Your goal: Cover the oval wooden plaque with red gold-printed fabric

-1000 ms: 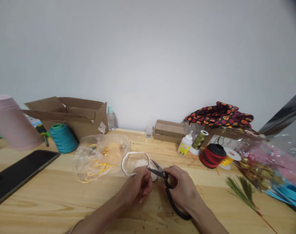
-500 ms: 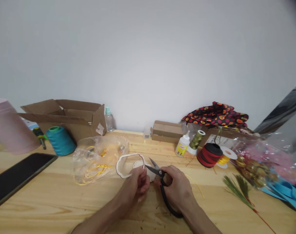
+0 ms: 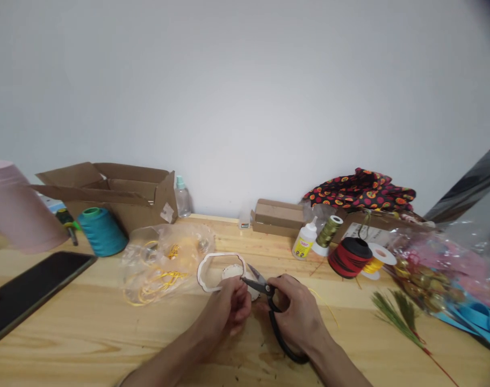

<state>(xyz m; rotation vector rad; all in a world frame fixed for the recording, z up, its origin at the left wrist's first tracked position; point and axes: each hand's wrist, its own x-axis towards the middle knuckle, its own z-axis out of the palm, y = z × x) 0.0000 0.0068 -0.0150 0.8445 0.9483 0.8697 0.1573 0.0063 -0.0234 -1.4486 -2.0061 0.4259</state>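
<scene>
My left hand point(image 3: 231, 306) is closed, pinching a pale wooden frame point(image 3: 200, 273) with a wavy outline and a dark edge. My right hand point(image 3: 299, 314) grips black-handled scissors point(image 3: 265, 287) with the blades parted. One blade tip reaches the left fingertips at the frame's right side; whatever thin thing may be between them is too small to make out. Behind the left fingers lies a pale round piece point(image 3: 231, 271) on the table, partly hidden. A yellow cord point(image 3: 325, 306) lies just right of the right hand.
Left are a phone point(image 3: 31, 293), teal thread cone point(image 3: 102, 234), open cardboard box point(image 3: 120, 207) and plastic bag of yellow cord point(image 3: 164, 269). Right are a glue bottle point(image 3: 304, 243), red-and-black spool point(image 3: 350, 259), green tassels point(image 3: 398, 320) and a bag of bells point(image 3: 426, 285).
The whole view has shifted slightly. Both hands keep nearly the same pose, with the frame and scissors still held; small green bits now show on the table below the scissors.
</scene>
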